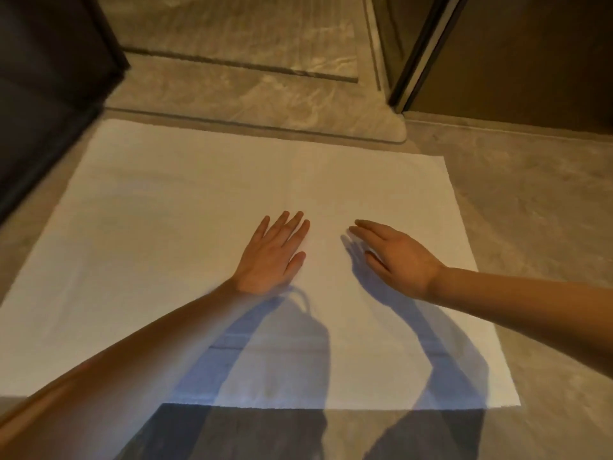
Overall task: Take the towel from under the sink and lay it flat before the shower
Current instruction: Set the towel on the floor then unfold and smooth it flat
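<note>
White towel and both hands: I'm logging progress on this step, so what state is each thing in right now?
White rectangular towel: unfolded, spread flat on the marbled floor by the shower's raised sill.
Left hand: open, palm flat on the towel, gripping nothing.
Right hand: open, fingers extended, low over the towel; contact unclear.

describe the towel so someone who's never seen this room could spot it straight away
Find the raised stone shower curb across the marble floor. Just in front of it lies the towel, spread flat, with the left hand and right hand over its middle. It is the only plain white thing among grey-brown stone.
</note>
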{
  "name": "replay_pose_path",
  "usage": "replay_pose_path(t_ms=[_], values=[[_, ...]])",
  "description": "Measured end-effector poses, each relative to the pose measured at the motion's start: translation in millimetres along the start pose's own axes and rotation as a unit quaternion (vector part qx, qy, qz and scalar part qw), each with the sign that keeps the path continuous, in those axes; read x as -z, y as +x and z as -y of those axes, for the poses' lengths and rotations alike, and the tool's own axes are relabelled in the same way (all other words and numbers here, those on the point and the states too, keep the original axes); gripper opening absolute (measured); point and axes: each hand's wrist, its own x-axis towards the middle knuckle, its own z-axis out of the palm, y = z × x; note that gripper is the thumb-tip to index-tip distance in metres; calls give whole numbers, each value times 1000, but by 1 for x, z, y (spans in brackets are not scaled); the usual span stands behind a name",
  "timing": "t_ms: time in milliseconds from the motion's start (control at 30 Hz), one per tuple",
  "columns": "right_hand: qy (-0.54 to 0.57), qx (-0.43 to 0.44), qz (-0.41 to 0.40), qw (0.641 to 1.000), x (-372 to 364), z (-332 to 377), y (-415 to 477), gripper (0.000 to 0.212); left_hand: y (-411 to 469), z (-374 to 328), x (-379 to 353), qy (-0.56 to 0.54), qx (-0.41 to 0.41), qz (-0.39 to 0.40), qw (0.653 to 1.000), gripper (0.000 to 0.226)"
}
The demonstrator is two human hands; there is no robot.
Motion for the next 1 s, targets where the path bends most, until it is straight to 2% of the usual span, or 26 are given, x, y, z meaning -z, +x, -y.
replay_pose_path(t_ms=[300, 400, 533, 767, 900, 1000], values=[[4, 13, -62, 998, -40, 100, 167, 55, -32, 143, 24, 1, 221, -40, 974, 58], [18, -12, -100, 995, -50, 139, 221, 56, -41, 188, 30, 0, 270, -34, 962, 57], [20, -81, -93, 992, -74, 167, 260, 59, -59, 223, 25, -3, 267, -24, 963, 56], [-32, -111, -83, 990, -97, 166, 260, 62, -68, 236, 15, 12, 251, -23, 968, 58], [12, -120, -125, 985, -83, 181, 298, 60, -26, 254, 30, 24, 216, -78, 973, 56], [-9, -88, -101, 991, -73, 193, 342, 58, 16, 269, 35, 36, 195, -44, 979, 53]])
